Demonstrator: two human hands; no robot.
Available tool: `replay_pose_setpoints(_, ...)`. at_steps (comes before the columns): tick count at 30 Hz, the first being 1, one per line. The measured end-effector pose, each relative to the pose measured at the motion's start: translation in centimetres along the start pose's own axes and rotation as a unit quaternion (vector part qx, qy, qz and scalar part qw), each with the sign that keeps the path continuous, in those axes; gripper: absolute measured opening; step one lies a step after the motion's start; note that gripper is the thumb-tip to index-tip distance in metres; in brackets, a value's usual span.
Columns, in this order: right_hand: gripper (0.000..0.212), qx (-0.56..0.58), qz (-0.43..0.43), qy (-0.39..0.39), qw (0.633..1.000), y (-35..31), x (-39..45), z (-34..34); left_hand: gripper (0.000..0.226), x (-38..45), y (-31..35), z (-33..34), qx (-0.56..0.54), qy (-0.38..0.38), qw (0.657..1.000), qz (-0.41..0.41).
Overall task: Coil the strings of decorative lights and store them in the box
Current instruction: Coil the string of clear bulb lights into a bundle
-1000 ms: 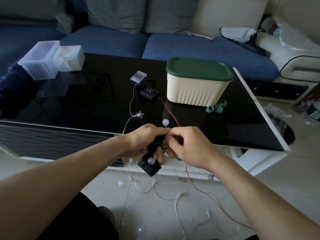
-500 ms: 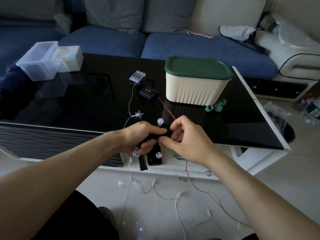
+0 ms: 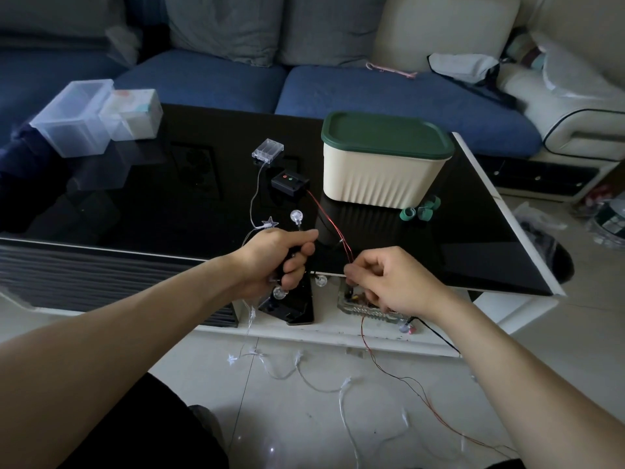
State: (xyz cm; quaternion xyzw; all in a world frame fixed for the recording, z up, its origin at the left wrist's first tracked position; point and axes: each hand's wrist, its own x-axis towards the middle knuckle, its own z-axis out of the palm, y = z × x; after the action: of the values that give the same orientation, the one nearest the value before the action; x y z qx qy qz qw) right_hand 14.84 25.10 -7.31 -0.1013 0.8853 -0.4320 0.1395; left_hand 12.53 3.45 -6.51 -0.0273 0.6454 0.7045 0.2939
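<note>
My left hand (image 3: 277,258) is closed around a bundle of coiled red-wire lights with clear round bulbs (image 3: 297,216) sticking out above and below the fist. My right hand (image 3: 382,279) pinches the red wire (image 3: 329,220), which runs from a black controller box (image 3: 290,180) on the table through my fingers and down to the floor. A second string, clear-wired with star lights (image 3: 270,223), runs from a transparent battery case (image 3: 268,150) over the table edge onto the tiles. The cream box with a green lid (image 3: 385,160) stands shut at the table's right.
The black glass coffee table (image 3: 152,211) carries two translucent plastic containers (image 3: 81,116) at the far left and green rings (image 3: 419,211) beside the cream box. A blue sofa stands behind. Loose light wire lies across the floor tiles (image 3: 338,387) between my arms.
My hands were together at the bundle; now my right hand has pulled away to the right along the red wire, while my left hand keeps its hold and has risen slightly.
</note>
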Motion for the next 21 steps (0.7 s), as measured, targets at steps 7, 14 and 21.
replay_pose_setpoints(7,0.029,0.095,-0.008,0.116,0.989,-0.5,0.6,0.7,0.04,-0.2,0.0,0.3,0.008,-0.05,0.998,-0.033)
replay_pose_setpoints(14,0.032,0.223,-0.024,0.122,0.967,-4.0,1.1,3.6,0.044,-0.6,0.9,0.3,-0.119,-0.008,0.993,0.009)
replay_pose_setpoints(21,0.031,0.121,-0.006,0.079,0.99,-3.4,1.6,4.9,0.035,-1.2,2.2,-1.3,-0.243,0.078,0.964,0.075)
